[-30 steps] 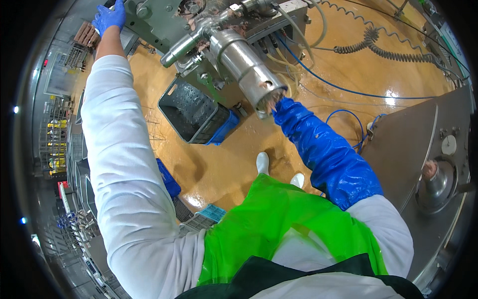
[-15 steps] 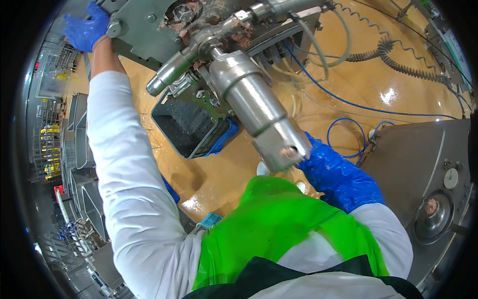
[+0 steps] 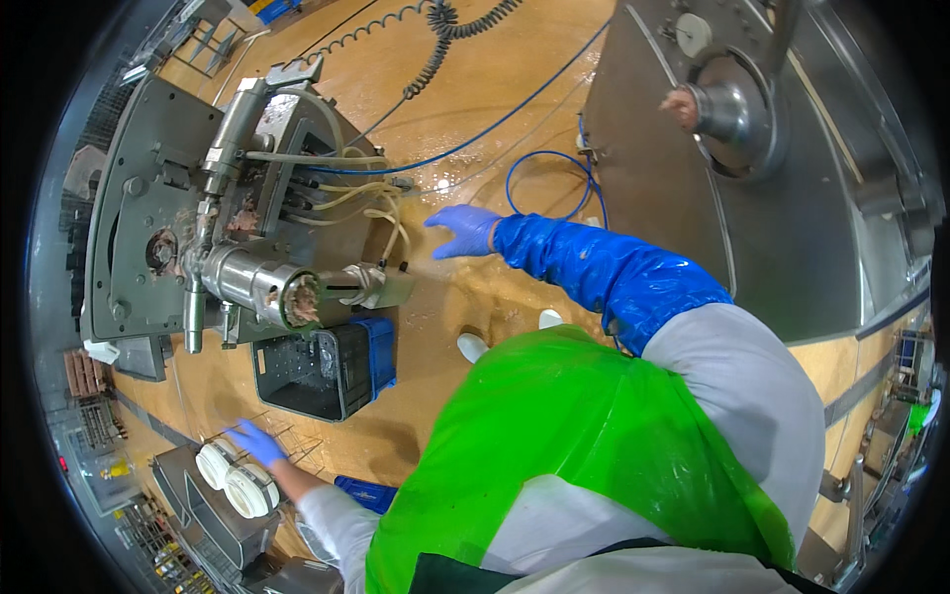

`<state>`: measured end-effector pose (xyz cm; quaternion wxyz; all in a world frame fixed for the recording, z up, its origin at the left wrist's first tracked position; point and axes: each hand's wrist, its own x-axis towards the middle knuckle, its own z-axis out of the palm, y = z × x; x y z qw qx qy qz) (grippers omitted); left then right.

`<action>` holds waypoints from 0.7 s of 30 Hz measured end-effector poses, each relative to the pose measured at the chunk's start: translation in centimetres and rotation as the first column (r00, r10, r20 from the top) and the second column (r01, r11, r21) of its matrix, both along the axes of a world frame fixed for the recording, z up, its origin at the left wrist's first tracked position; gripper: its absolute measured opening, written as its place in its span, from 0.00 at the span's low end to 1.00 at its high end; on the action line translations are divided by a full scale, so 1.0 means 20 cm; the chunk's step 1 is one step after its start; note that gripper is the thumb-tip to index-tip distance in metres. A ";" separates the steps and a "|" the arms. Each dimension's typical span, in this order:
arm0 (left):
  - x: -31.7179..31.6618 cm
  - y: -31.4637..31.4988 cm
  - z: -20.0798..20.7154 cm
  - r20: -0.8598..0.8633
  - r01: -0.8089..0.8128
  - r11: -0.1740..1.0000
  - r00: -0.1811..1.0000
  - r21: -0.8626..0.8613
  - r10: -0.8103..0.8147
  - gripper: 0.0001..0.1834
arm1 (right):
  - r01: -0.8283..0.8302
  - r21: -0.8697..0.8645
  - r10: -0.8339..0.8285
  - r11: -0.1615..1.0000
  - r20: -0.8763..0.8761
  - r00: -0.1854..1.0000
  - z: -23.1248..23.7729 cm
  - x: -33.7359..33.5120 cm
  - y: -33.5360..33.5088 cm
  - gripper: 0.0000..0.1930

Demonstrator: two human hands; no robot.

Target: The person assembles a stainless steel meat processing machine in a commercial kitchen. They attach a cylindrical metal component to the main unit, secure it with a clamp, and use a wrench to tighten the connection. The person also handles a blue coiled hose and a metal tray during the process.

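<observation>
My left hand (image 3: 255,443), in a blue glove, is stretched out at the lower left with its fingers extended, near two white, round, reel-like things (image 3: 251,492). It appears to hold nothing. My right hand (image 3: 463,231), also gloved and with a blue sleeve cover (image 3: 614,267) on the forearm, is raised over the floor, thumb apart from the fingers and nothing in it. To its left is a grey metal machine (image 3: 148,218) with a steel pipe fitting. Pinkish ground meat (image 3: 302,300) shows in the round mouth of its steel cylinder (image 3: 247,279).
A dark crate (image 3: 307,376) stands on the wet floor below the machine, beside a blue crate (image 3: 381,351). At the right, a large steel machine (image 3: 653,139) has meat (image 3: 681,107) at its outlet. A blue hose (image 3: 515,188) and a coiled cable (image 3: 435,49) run between the machines.
The view has turned toward the right-hand machine. My left hand has left the grey machine's plate. My right hand has come away from the steel cylinder, whose meat-filled mouth now shows.
</observation>
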<state>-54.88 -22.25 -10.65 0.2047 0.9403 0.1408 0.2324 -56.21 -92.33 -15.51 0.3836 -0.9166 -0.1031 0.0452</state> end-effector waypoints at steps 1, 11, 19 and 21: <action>-0.25 0.08 -0.31 -0.242 -0.012 0.999 0.970 0.037 0.021 0.30 | 0.036 0.040 -0.035 0.999 -0.013 0.999 -0.01 -0.08 -0.07 0.36; -1.00 -0.38 -1.05 -0.918 0.367 0.881 0.141 -0.299 -0.371 0.31 | 0.077 0.295 -0.032 0.952 -0.157 0.987 0.31 -0.48 0.17 0.35; -0.29 -0.84 -0.26 -0.173 0.192 0.445 0.734 -0.875 -0.657 0.24 | -0.142 0.589 0.074 0.795 0.138 0.988 0.63 -0.23 0.85 0.39; -0.25 -1.00 -0.04 -0.071 0.070 0.172 0.714 -0.983 -0.696 0.24 | -0.098 0.653 0.033 0.751 0.111 0.993 0.63 -0.20 0.93 0.41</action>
